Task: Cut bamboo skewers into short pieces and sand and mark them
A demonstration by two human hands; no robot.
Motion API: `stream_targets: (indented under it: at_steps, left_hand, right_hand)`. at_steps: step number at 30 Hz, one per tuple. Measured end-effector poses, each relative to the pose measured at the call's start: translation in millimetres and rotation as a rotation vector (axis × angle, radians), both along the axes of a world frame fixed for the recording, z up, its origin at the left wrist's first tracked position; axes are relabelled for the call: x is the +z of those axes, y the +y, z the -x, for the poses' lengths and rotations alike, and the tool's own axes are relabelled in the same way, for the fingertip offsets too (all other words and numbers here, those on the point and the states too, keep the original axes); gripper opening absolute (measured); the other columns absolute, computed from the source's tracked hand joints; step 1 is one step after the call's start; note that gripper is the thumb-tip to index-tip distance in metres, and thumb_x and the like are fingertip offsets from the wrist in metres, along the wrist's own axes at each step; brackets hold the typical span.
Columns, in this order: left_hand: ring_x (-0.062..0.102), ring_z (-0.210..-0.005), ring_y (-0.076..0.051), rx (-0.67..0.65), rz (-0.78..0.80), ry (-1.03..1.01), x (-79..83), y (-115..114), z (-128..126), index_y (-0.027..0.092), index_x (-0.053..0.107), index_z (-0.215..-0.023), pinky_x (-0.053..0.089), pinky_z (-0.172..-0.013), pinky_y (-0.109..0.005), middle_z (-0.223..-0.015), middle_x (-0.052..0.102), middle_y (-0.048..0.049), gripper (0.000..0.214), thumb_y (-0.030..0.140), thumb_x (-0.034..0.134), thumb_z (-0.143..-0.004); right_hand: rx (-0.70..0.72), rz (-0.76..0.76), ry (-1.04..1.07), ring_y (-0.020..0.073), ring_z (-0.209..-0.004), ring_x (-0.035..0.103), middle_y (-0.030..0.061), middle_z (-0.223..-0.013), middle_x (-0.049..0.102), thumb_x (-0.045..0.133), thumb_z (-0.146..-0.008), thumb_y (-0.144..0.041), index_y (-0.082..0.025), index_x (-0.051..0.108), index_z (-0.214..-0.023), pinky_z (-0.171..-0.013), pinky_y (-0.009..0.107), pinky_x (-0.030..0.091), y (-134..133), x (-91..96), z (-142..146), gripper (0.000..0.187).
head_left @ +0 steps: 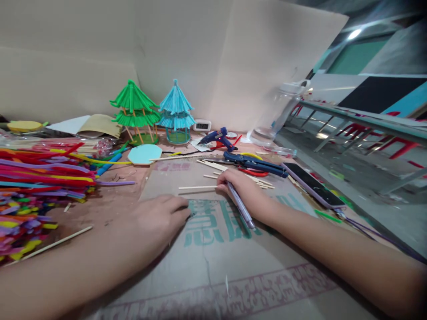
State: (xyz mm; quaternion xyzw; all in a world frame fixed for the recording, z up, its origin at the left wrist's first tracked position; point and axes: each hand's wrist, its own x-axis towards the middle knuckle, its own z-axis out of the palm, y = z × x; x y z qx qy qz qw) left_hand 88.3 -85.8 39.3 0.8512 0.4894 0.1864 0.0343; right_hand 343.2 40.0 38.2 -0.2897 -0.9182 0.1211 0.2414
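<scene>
Head view: a person's two bare hands rest on a sheet of printed cardboard (213, 262) spread over the tabletop.
Right hand: the right hand (245, 191) is closed around a pale purple pen (240, 205), whose free end points back along the forearm; the fingertips sit at one end of a thin wooden stick.
Wooden stick: the wooden stick (196, 187) lies flat on the cardboard, running leftward from the right hand's fingertips.
Left hand: the left hand (160, 218) lies palm down on the cardboard, fingers curled loosely; something small and dark shows at the fingertips, too small to identify, so I cannot tell whether it holds anything.
Beyond the right hand: loose sticks (213, 165), blue-handled pliers (255, 163) and a blue glue gun (218, 138).
Right side: a dark phone (312, 184) lies near the tabletop edge, well apart from the hands.
Back of tabletop: a green paper pavilion (135, 111) and a blue paper pavilion (176, 113) stand upright side by side, with a small white clock (202, 126) just beside the blue one.
Left side: a heap of colourful pipe cleaners (40, 186), and a pale blue octagon piece (144, 154) between them and the pavilions.
Backdrop: plain cardboard panels (200, 58) stand behind everything.
</scene>
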Motion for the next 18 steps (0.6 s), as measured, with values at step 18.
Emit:
stream_targets:
  at_steps: [18]
  left_hand:
    - [0.075, -0.089, -0.027, 0.040, -0.019, 0.502, -12.3, -30, -25, 0.015, 0.044, -0.149, 0.061, -0.062, -0.033, -0.145, 0.055, -0.0228, 0.075, 0.004, 0.050, -0.075]
  right_hand:
    - [0.193, -0.016, -0.061, 0.0187, -0.083, 0.056, 0.0072, -0.089, 0.060, 0.056, -0.099, -0.022, -0.018, 0.074, -0.105, -0.071, 0.028, 0.042, -4, 2.8, 2, 0.019]
